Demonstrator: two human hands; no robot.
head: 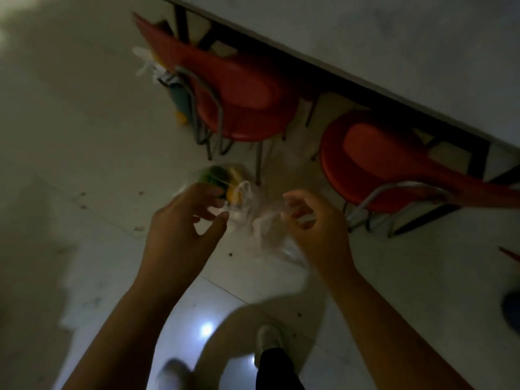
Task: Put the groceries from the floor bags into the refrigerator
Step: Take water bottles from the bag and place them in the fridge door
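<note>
Your crumpled clear plastic bag sits on the pale tiled floor, green and yellow produce showing blurrily through its film.

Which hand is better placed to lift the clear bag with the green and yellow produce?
Probably the left. The left hand hovers right beside the knotted handles of the clear produce bag, fingers spread. The right hand is curled in the crumpled clear plastic further right, so it is busier.

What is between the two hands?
In the head view, a clear plastic bag with green and yellow food lies between the left hand and the right hand.
</note>
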